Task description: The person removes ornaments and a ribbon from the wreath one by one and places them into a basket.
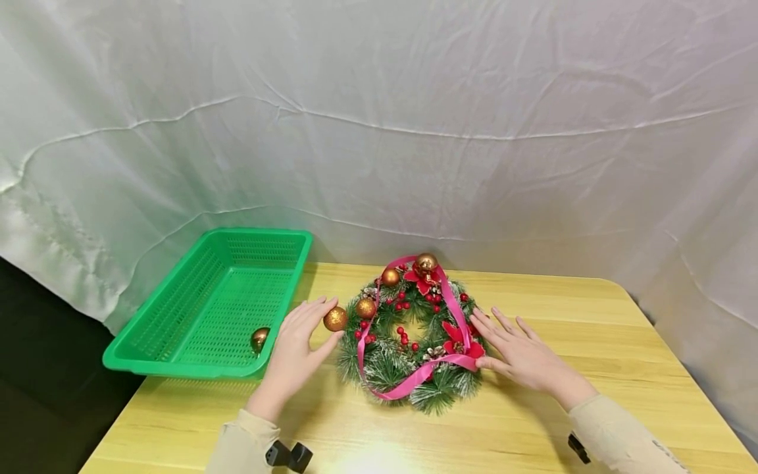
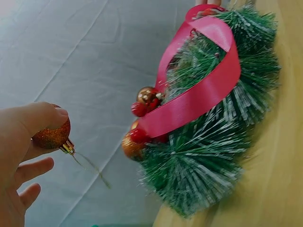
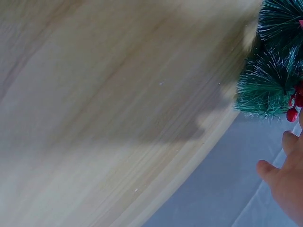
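Between thumb and fingers my left hand (image 1: 300, 343) pinches a glittery gold bauble (image 1: 335, 319), just off the left side of a green wreath (image 1: 385, 365). In the left wrist view a thin string loop (image 2: 97, 172) dangles from the bauble's metal cap. Red berries, red poinsettia flowers (image 1: 468, 347), pine cones and other gold baubles (image 1: 425, 264) decorate the wreath, and a pink ribbon (image 1: 408, 384) loops over it. My right hand (image 1: 521, 352) rests at the wreath's right edge with its fingers extended, thumb beside the ribbon and lower poinsettia.
A green plastic basket (image 1: 204, 263) stands at the left of the wooden table (image 1: 568, 309), with a shiny copper-brown bauble (image 1: 258, 340) in its near right corner. A pale cloth (image 1: 414, 131) hangs behind the table's far edge.
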`<state>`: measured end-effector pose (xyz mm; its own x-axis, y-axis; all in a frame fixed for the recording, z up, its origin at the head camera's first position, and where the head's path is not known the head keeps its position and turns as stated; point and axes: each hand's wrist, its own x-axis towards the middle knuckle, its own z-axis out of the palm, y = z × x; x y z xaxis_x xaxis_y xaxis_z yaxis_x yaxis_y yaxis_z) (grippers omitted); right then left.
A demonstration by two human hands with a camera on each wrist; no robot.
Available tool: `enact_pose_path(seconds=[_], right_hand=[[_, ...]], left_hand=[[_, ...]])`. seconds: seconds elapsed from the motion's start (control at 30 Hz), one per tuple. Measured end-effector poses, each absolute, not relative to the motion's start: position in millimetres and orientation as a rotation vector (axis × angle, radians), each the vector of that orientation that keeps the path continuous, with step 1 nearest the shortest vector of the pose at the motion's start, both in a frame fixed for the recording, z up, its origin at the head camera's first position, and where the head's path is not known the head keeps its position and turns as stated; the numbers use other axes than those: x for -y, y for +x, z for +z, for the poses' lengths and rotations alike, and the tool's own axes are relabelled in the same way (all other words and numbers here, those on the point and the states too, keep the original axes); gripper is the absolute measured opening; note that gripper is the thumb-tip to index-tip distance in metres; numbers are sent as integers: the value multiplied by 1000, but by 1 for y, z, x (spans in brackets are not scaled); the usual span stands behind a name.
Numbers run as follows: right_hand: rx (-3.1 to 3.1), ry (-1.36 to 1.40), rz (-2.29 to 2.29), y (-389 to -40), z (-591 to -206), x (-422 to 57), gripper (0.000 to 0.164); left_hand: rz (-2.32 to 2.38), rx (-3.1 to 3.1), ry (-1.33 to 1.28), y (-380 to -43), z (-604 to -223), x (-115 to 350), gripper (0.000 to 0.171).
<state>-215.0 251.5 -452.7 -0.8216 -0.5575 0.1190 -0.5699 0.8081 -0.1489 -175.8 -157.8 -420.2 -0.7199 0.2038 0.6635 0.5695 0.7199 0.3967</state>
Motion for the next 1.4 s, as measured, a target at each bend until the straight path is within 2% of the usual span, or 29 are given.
enact_pose_path(seconds=[1.4], right_hand=[[2925, 915, 283, -217, -454, -252, 77]], left_hand=[[-691, 2345, -311, -173, -410, 254, 55]])
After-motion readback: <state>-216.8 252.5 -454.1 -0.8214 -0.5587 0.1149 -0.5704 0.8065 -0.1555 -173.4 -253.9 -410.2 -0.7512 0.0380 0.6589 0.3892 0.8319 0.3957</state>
